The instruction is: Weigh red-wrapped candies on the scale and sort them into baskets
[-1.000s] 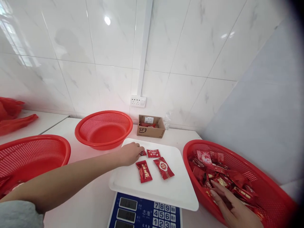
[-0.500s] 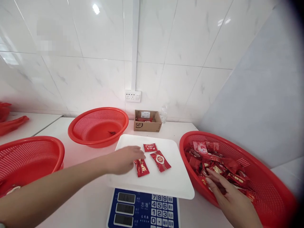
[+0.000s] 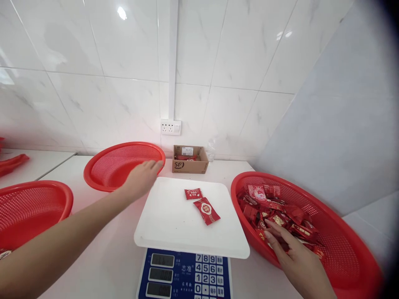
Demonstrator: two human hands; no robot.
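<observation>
My left hand (image 3: 141,178) is over the right rim of the back red basket (image 3: 96,166), its fingers curled together. They hide what they hold; a red-wrapped candy packet they were touching is gone from the scale's tray. Two red candy packets remain on the white tray (image 3: 162,228): a small one (image 3: 193,194) and a larger one with a pale emblem (image 3: 207,210). My right hand (image 3: 294,253) is held low over the right red basket (image 3: 343,245), close to its heap of red candy packets (image 3: 280,214). Its thumb and forefinger are apart, with nothing visible between them.
Below the tray is the scale's blue panel (image 3: 185,274) with displays and keys. A cardboard box (image 3: 190,166) holding red packets stands by the wall, beside crumpled clear plastic (image 3: 211,149). Another red basket (image 3: 34,203) is at left. A wall socket (image 3: 171,127) sits above the table.
My left hand has moved from the tray up and left to the back basket. One of three candy packets has left the tray. My right hand stays at the right basket.
</observation>
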